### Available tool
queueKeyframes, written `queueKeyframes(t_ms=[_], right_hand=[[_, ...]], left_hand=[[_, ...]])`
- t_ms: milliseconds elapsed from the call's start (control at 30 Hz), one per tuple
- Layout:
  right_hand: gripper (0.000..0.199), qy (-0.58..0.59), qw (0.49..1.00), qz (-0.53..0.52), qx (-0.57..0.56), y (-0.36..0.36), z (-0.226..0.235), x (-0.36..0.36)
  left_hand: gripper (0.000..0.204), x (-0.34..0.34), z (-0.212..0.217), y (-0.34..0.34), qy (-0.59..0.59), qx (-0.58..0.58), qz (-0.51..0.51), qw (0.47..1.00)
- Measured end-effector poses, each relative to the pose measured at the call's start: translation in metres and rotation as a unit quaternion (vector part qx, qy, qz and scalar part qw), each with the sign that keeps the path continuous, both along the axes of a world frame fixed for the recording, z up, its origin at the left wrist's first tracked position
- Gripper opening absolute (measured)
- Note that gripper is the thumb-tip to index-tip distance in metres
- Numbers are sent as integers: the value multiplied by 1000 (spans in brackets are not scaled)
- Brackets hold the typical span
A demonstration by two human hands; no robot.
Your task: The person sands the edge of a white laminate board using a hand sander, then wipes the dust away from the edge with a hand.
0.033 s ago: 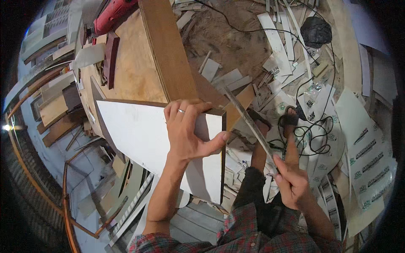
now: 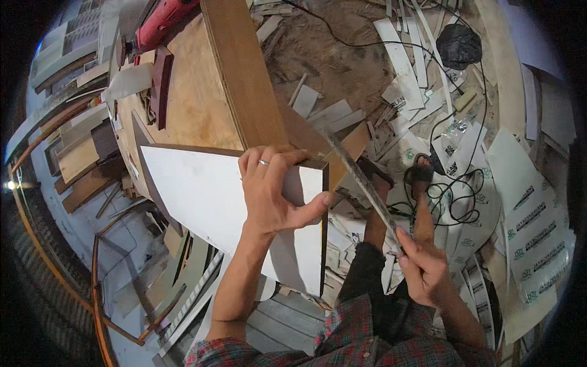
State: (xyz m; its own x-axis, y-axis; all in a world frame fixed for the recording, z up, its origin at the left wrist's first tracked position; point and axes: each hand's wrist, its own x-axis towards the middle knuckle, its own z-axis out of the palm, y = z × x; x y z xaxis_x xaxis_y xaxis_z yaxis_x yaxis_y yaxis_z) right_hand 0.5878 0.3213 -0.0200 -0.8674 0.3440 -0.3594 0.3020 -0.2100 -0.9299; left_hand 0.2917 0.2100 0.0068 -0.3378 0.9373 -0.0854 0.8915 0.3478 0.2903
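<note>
White panel (image 2: 195, 186) under L hand (image 2: 270, 192), mostly leftward.

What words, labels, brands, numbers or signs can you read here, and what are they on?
Pale sheet, far right: rows of dark lettering with green marks; wording not copied here.
Pale scraps on the floor: partial dark lettering, not copied; some too small to read.
White board under the left hand: none visible.

Under the left fingers (image 2: 273, 169), a smooth-faced panel (image 2: 199, 189) with matt, raw-looking edges; in the right fingers (image 2: 413, 243), a dull, metal-looking bar (image 2: 365, 182); beyond the left ones, a wooden surface (image 2: 194, 92), matt and faintly blotched.
</note>
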Motion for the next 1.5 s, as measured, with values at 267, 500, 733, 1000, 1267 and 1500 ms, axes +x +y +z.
queueKeyframes(t_ms=[267, 500, 733, 1000, 1267, 1500], right_hand=[[51, -12, 999, 30, -31, 4, -3, -23], [56, 34, 998, 9, 51, 17, -26, -79], [54, 24, 999, 8, 33, 15, -12, -65], [55, 79, 996, -16, 41, 26, -28, -97], [55, 94, 988, -22, 120, 16, -20, -88], [57, 39, 997, -18, 68, 12, -36, -88]], left_hand=[[64, -10, -8, 1, -17, 23, -13, 1000], [63, -9, -8, 3, -12, 34, -10, 999], [64, -9, -9, 1, -14, 24, -8, 1000], [61, -8, -8, 4, -10, 21, -10, 1000], [63, -8, -8, 1, -7, 16, -8, 1000], [64, -10, -9, 1, -5, 23, -17, 1000]])
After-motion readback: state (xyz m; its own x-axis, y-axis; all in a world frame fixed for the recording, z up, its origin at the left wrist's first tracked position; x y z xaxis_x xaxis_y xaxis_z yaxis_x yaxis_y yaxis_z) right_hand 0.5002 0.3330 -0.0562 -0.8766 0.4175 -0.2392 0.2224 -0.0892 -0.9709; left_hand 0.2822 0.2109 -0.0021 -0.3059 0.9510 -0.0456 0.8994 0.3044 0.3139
